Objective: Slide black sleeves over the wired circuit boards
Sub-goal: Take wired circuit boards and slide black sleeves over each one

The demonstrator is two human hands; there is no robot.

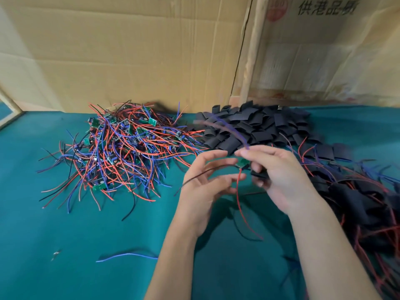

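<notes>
Green felt covers the tabletop [65, 245], and the stock is sorted on it by stage: a tangle of bare wired circuit boards [116, 148] to the left, a heap of loose black sleeves [255, 124] behind the hands, and along the right edge a pile of sleeved boards [357, 202] with red and blue leads trailing out. That layout probably lets each hand reach its own supply without crossing the other.

Between the hands sits one small green board [242, 163] — the piece being worked. The right hand [279, 178] has its fingers curled round it, thumb and forefinger pinching near the top where a blue wire [227, 128] sweeps up and away, blurred; something dark lies under its lower fingers, perhaps a sleeve, though I cannot be sure. The left hand [205, 180] is loosely spread, its fingertips close to the board, and a black wire [203, 173] runs across its fingers; whether it actually pinches that wire I cannot tell. A red wire [242, 204] hangs straight down from the board.

Held up off the felt like this, the leads dangle free — likely so they can be gathered and fed through a sleeve. A stray blue offcut [127, 256] lies near the front.
</notes>
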